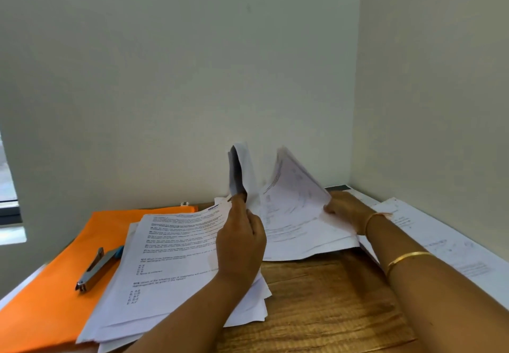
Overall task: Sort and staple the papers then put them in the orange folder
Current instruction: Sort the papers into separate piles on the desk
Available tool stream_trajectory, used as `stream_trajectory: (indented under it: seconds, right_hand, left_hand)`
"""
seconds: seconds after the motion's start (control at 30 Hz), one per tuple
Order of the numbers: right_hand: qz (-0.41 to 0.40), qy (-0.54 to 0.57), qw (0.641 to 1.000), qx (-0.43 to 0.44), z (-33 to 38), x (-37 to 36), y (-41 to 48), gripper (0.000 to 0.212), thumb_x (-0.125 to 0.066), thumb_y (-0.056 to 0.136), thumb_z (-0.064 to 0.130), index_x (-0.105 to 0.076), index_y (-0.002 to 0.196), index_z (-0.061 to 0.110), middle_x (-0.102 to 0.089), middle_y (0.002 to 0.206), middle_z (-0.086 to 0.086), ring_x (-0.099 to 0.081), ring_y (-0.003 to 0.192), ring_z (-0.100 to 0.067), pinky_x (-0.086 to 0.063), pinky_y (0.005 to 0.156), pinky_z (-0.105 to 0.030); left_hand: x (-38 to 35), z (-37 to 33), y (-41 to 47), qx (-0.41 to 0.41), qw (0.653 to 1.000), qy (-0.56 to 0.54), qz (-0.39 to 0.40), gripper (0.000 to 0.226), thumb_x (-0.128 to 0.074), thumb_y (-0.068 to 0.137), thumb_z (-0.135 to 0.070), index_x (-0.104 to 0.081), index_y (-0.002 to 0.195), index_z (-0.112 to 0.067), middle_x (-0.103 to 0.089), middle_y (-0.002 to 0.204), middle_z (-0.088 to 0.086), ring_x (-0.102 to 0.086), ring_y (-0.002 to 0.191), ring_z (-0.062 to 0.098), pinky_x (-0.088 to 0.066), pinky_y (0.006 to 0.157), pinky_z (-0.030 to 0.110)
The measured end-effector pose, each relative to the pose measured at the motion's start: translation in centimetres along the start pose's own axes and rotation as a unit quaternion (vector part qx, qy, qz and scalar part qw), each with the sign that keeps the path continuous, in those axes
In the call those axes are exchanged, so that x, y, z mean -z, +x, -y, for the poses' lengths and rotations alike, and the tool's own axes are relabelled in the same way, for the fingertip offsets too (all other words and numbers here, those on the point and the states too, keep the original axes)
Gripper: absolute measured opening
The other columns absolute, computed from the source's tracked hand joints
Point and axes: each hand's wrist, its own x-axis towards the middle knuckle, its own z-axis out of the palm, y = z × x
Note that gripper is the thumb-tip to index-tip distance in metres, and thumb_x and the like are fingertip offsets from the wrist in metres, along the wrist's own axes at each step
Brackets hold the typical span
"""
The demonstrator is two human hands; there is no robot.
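Note:
My left hand (pixel 241 238) grips a curled sheet of paper (pixel 239 170) and holds it upright near the back wall. My right hand (pixel 345 209) grips the edge of a lifted bundle of printed sheets (pixel 292 187), tilted up off a flat pile (pixel 297 242). A larger stack of printed papers (pixel 170 267) lies to the left, partly over the orange folder (pixel 52 297). A silver stapler (pixel 95 268) with a blue end rests on the folder.
The wooden table (pixel 316 306) sits in a corner, with walls close behind and on the right. More white sheets (pixel 446 245) lie along the right wall. A window edge (pixel 8 187) shows at far left.

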Motion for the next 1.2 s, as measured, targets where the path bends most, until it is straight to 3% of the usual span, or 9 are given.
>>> stream_trajectory:
  seconds: [0.2, 0.37, 0.5, 0.6, 0.67, 0.77, 0.9, 1.03, 1.2]
  right_hand:
    - [0.017, -0.075, 0.996, 0.034, 1.8, -4.7, 2.1, 0.028, -0.044, 0.088, 0.000, -0.061, 0.110, 0.002, -0.059, 0.113, -0.019, -0.054, 0.099, -0.030, -0.035, 0.076, -0.024]
    - [0.012, -0.089, 0.995, 0.036, 1.9, -6.9, 3.9, 0.040, -0.047, 0.094, 0.015, -0.047, 0.133, 0.007, -0.050, 0.136, -0.016, -0.048, 0.123, -0.033, -0.038, 0.101, -0.035]
    - [-0.087, 0.046, 0.995, 0.011, 1.6, -6.0, 4.0, 0.043, -0.047, 0.097, 0.027, -0.042, 0.133, 0.006, -0.048, 0.136, -0.020, -0.047, 0.122, -0.036, -0.037, 0.098, -0.037]
    - [-0.112, 0.170, 0.979, -0.025, 1.4, -4.1, 4.0, 0.034, -0.041, 0.098, 0.032, -0.056, 0.108, 0.003, -0.061, 0.114, -0.021, -0.058, 0.098, -0.034, -0.048, 0.087, -0.040]
    - [-0.047, 0.282, 0.955, -0.079, 1.5, -2.7, 3.5, 0.041, -0.038, 0.099, 0.037, -0.058, 0.102, 0.001, -0.063, 0.099, -0.019, -0.060, 0.083, -0.031, -0.052, 0.073, -0.037]
    - [0.067, 0.332, 0.931, -0.138, 0.9, -0.9, 3.1, 0.045, -0.046, 0.094, 0.047, -0.057, 0.103, 0.004, -0.060, 0.101, -0.018, -0.059, 0.085, -0.030, -0.050, 0.065, -0.035]
    - [0.133, 0.255, 0.946, -0.152, 0.5, 0.6, 2.0, 0.029, -0.053, 0.091, 0.030, -0.059, 0.092, 0.002, -0.059, 0.096, -0.017, -0.058, 0.075, -0.029, -0.050, 0.063, -0.034]
    - [0.057, 0.010, 0.992, -0.112, 1.7, 2.1, 0.6, 0.015, -0.051, 0.088, 0.005, -0.052, 0.073, 0.006, -0.051, 0.083, -0.013, -0.049, 0.075, -0.028, -0.039, 0.060, -0.026]
    - [0.069, -0.168, 0.980, -0.077, 1.5, 1.9, -0.4, 0.009, -0.055, 0.083, 0.000, -0.051, 0.090, 0.003, -0.047, 0.101, -0.014, -0.042, 0.092, -0.024, -0.037, 0.077, -0.026]
  left_hand:
    - [0.1, 0.1, -0.4, -0.050, 0.998, -0.007, 0.033, 0.038, -0.037, 0.090, -0.022, -0.047, 0.126, -0.016, -0.051, 0.061, -0.004, -0.045, 0.043, 0.010, -0.039, 0.039, 0.021]
    - [-0.2, -0.1, -0.7, -0.101, 0.990, 0.030, 0.098, 0.047, -0.037, 0.089, -0.023, -0.047, 0.134, -0.014, -0.064, 0.080, 0.009, -0.046, 0.052, 0.009, -0.027, 0.047, 0.009]
    - [-0.4, -0.4, -1.0, -0.071, 0.973, 0.007, 0.221, 0.064, -0.039, 0.099, -0.025, -0.001, 0.150, -0.033, -0.061, 0.102, 0.000, -0.055, 0.065, 0.010, -0.044, 0.059, 0.014]
    - [-0.6, -1.0, -1.5, -0.095, 0.954, 0.023, 0.282, 0.083, -0.041, 0.098, -0.024, 0.031, 0.133, -0.047, -0.053, 0.081, -0.004, -0.050, 0.057, 0.008, -0.044, 0.056, 0.018]
    - [-0.6, -1.1, -1.7, -0.120, 0.940, 0.031, 0.317, 0.086, -0.042, 0.098, -0.026, 0.037, 0.128, -0.045, -0.052, 0.075, -0.003, -0.051, 0.059, 0.009, -0.042, 0.055, 0.016]
    - [-0.3, -1.4, -1.7, -0.189, 0.910, 0.063, 0.364, 0.086, -0.045, 0.096, -0.030, 0.032, 0.135, -0.042, -0.063, 0.113, 0.006, -0.058, 0.070, 0.011, -0.047, 0.063, 0.019]
    - [0.2, -2.0, -1.7, -0.240, 0.880, 0.086, 0.400, 0.078, -0.046, 0.096, -0.037, 0.012, 0.149, -0.032, -0.062, 0.118, 0.007, -0.061, 0.084, 0.017, -0.045, 0.070, 0.021]
    - [0.1, -2.2, -1.9, -0.236, 0.861, 0.097, 0.441, 0.083, -0.045, 0.089, -0.059, 0.009, 0.148, -0.037, -0.056, 0.133, -0.006, -0.058, 0.114, 0.020, -0.048, 0.093, 0.031]
    - [0.6, -2.2, -1.4, -0.214, 0.884, 0.077, 0.408, 0.050, -0.046, 0.091, -0.057, -0.042, 0.136, -0.035, -0.066, 0.115, -0.011, -0.062, 0.100, 0.008, -0.049, 0.086, 0.027]
